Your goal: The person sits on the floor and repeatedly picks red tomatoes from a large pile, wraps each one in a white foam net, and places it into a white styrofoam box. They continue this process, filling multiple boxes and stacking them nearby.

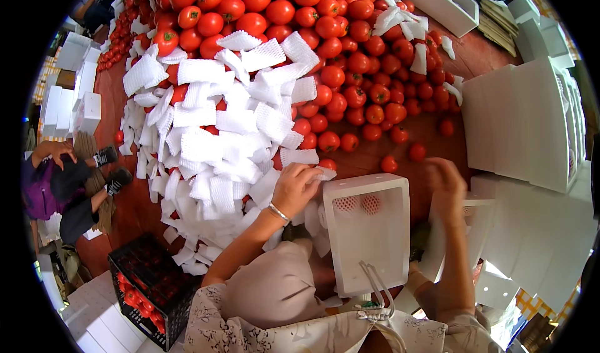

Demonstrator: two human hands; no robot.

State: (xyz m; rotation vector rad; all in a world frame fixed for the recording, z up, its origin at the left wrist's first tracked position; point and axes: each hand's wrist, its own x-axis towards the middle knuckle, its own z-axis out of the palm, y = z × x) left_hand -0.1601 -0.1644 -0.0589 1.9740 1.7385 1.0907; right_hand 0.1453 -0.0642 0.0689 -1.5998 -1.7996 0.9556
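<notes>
A white foam box [368, 250] stands in front of me, with two tomatoes in foam nets [358, 204] at its far end. My left hand [297, 189], a bracelet at its wrist, pinches a white foam net sleeve [326, 173] beside the box's far left corner. To the right of the box my right hand [445, 179] is raised and blurred; whether it holds anything cannot be told. Loose tomatoes [388, 163] lie just beyond the box. A heap of foam net sleeves [220, 142] spreads on the left, partly over a large pile of tomatoes [356, 67].
White foam boxes [511, 118] are stacked close on my right. A black plastic crate [154, 287] with tomatoes stands at the lower left. Another person [61, 184] sits at the far left, near flattened cardboard. A long white foam box [440, 4] lies at the upper right.
</notes>
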